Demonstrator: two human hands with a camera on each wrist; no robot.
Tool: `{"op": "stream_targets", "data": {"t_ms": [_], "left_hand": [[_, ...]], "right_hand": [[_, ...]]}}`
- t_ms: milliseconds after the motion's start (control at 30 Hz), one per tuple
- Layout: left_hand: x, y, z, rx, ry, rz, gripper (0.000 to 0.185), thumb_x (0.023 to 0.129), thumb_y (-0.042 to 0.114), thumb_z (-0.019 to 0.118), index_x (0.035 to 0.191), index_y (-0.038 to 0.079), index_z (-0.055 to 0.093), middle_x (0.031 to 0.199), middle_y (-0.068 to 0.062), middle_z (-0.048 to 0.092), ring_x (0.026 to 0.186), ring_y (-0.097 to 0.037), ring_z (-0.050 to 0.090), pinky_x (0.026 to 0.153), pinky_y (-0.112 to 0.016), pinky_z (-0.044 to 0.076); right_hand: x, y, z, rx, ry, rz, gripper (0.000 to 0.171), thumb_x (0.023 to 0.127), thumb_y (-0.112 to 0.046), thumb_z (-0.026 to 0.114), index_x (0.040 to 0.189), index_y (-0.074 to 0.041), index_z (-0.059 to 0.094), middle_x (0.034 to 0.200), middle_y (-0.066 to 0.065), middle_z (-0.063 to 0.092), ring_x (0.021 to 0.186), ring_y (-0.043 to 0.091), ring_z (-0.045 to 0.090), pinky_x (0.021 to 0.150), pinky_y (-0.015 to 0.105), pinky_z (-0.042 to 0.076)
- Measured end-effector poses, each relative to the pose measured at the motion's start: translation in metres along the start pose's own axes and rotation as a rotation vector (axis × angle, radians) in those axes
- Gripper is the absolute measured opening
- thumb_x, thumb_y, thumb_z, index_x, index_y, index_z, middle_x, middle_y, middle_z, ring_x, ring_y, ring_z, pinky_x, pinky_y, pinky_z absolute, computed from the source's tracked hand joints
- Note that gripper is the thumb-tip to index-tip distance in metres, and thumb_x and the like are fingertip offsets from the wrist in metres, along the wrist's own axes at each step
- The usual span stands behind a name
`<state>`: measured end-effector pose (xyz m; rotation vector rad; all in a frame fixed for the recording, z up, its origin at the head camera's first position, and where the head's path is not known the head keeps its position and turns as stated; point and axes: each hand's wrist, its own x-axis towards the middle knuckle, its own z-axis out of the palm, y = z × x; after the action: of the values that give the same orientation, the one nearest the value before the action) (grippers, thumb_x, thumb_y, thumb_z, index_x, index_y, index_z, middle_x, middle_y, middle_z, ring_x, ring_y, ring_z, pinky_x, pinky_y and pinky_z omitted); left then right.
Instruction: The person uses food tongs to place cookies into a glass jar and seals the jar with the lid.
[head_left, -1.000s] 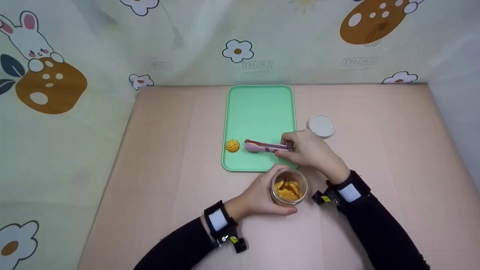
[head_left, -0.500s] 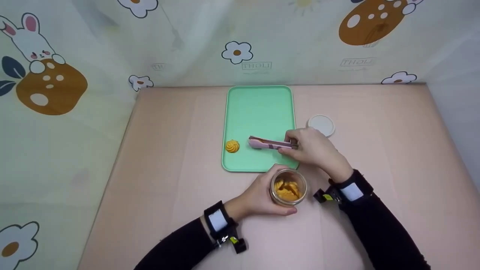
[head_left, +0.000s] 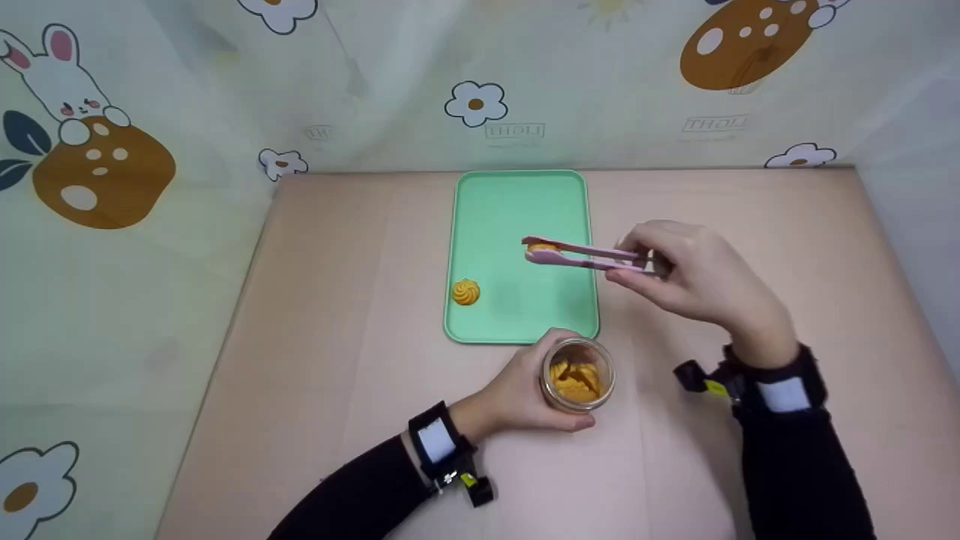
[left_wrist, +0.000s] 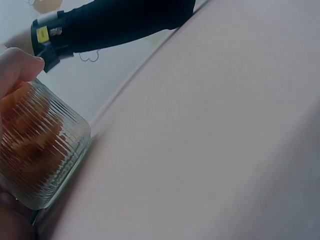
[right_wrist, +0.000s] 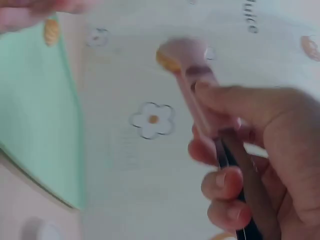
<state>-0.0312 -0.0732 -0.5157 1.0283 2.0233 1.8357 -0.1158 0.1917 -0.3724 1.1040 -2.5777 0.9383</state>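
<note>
ribbed glass jar [head_left: 577,375], pink tongs [head_left: 581,256]

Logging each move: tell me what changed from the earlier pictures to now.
The right hand lifted the pink tongs off the green tray, up and to the right, with something orange between the tips. The left hand stayed on the cookie jar; the swirl cookie did not move.
</note>
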Motion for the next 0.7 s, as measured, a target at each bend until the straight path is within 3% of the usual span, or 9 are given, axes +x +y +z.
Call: {"op": "stream_targets", "data": {"t_ms": [100, 233, 433, 700], "left_hand": [[0.0, -0.001, 0.0, -0.004, -0.001, -0.005, 0.09, 0.076, 0.018, 0.1, 0.149, 0.016, 0.048, 0.142, 0.0, 0.068, 0.131, -0.021, 0.065, 0.117, -0.039, 0.051], [-0.001, -0.001, 0.0, -0.017, -0.005, -0.028, 0.091, 0.075, 0.018, 0.101, 0.149, 0.015, 0.047, 0.145, 0.0, 0.066, 0.133, -0.022, 0.063, 0.119, -0.039, 0.05], [-0.001, 0.006, 0.0, -0.039, -0.009, -0.066, 0.093, 0.074, 0.012, 0.101, 0.15, 0.014, 0.047, 0.145, -0.003, 0.066, 0.135, -0.024, 0.062, 0.121, -0.039, 0.048], [0.004, 0.035, -0.005, -0.019, -0.021, -0.042, 0.086, 0.077, 0.008, 0.097, 0.147, 0.011, 0.047, 0.14, -0.006, 0.069, 0.132, -0.016, 0.063, 0.118, -0.038, 0.05]], "right_hand": [[-0.008, -0.012, -0.021, -0.002, -0.016, -0.088, 0.019, 0.092, -0.014, 0.089, 0.104, -0.014, 0.074, 0.084, -0.009, 0.062, 0.066, 0.004, 0.051, 0.055, 0.015, 0.04], [-0.02, -0.03, -0.039, -0.03, -0.045, -0.123, 0.023, 0.088, -0.011, 0.089, 0.101, -0.016, 0.07, 0.082, -0.012, 0.056, 0.065, 0.001, 0.046, 0.053, 0.013, 0.037], [-0.035, -0.054, -0.054, -0.075, -0.077, -0.087, 0.027, 0.085, -0.012, 0.091, 0.098, -0.021, 0.069, 0.083, -0.018, 0.054, 0.063, -0.003, 0.043, 0.052, 0.012, 0.036], [-0.049, -0.073, -0.064, -0.109, -0.13, -0.033, 0.029, 0.086, -0.017, 0.091, 0.091, -0.029, 0.066, 0.081, -0.024, 0.051, 0.062, -0.007, 0.041, 0.052, 0.01, 0.034]]}}
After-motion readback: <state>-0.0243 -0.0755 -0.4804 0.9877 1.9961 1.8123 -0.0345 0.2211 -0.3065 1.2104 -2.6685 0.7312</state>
